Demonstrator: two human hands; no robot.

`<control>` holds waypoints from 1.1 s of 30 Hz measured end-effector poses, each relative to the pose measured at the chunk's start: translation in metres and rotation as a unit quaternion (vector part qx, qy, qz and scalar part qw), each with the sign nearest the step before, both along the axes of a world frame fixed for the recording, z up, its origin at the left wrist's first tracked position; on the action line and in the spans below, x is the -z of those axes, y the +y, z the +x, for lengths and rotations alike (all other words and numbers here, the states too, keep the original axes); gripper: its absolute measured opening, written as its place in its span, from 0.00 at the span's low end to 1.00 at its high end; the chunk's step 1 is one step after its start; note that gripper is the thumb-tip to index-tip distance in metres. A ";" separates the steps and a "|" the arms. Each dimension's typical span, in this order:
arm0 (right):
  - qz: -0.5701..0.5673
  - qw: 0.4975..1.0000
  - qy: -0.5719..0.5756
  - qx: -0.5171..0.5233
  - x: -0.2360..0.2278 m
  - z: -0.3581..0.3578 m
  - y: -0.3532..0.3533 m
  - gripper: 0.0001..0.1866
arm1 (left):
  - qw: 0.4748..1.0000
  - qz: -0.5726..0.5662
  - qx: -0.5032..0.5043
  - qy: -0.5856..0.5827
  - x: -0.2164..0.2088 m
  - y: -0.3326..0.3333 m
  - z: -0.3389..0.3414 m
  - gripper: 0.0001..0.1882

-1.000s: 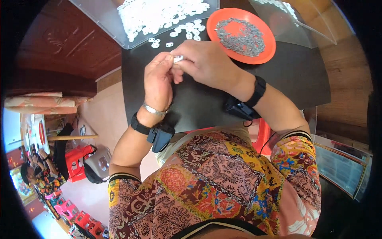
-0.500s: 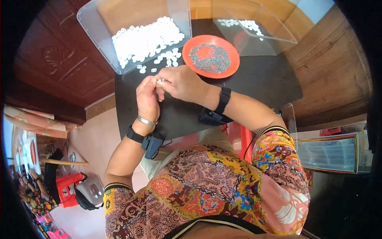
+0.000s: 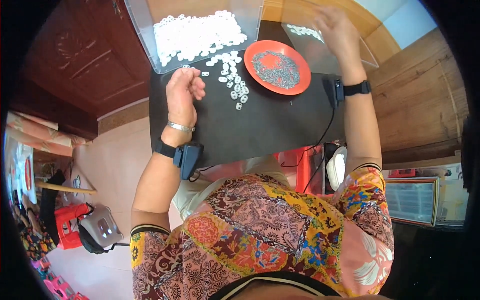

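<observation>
My left hand [image 3: 182, 95] is over the left part of the dark table, its fingers curled in toward the thumb. Anything inside them is hidden. Beyond its fingertips lie loose small white oval plastic pieces with holes [image 3: 237, 87]. At the far right my right hand [image 3: 341, 39] is raised over a clear plastic box [image 3: 325, 60], its fingers stretched toward the left and slightly blurred, with nothing visible in them. A row of white pieces [image 3: 304, 32] lies in that box. Between my hands sits an orange-red plate [image 3: 251, 80] of small grey metal pins [image 3: 275, 70].
A clear bin [image 3: 141, 32] heaped with white pieces [image 3: 197, 35] stands at the back left. One tiny pin [image 3: 291, 102] lies on the dark tabletop [image 3: 235, 132]. A black cable [image 3: 327, 127] hangs from my right wrist device. A wooden panel [image 3: 415, 80] borders the right side.
My hands have parted. The right hand, which was pinching a small white piece against the left, has swung to the far right box. My left hand stays at the left, fingers curled.
</observation>
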State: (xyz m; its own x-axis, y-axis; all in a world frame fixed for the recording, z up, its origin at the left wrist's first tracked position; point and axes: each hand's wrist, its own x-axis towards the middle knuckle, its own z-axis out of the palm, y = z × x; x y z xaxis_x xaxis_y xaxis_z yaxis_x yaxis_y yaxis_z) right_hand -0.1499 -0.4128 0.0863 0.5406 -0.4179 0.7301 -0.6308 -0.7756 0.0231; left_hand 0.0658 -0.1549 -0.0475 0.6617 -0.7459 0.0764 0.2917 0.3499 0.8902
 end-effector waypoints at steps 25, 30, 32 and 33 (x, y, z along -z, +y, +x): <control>0.248 0.901 0.301 -0.190 0.126 0.166 0.110 0.07 | 0.994 0.074 -0.079 0.020 0.009 0.001 0.025 0.10; 0.243 0.900 0.273 -0.239 0.132 0.163 0.106 0.09 | 0.992 0.101 -0.076 -0.013 0.012 -0.002 0.025 0.09; 0.239 0.899 0.262 -0.258 0.133 0.162 0.106 0.11 | 0.992 0.105 -0.070 -0.018 0.013 -0.003 0.024 0.09; 0.237 0.897 0.258 -0.271 0.135 0.161 0.106 0.11 | 0.992 0.109 -0.064 -0.022 0.014 -0.004 0.024 0.09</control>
State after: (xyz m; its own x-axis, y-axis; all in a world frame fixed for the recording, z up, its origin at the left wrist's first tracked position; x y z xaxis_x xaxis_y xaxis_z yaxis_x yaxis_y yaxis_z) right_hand 0.0114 -0.3064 -0.0483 0.9726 -0.1890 0.1353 -0.1583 -0.9649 -0.2095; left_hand 0.0897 -0.1590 -0.0620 0.7510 -0.6586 -0.0469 0.2166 0.1787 0.9598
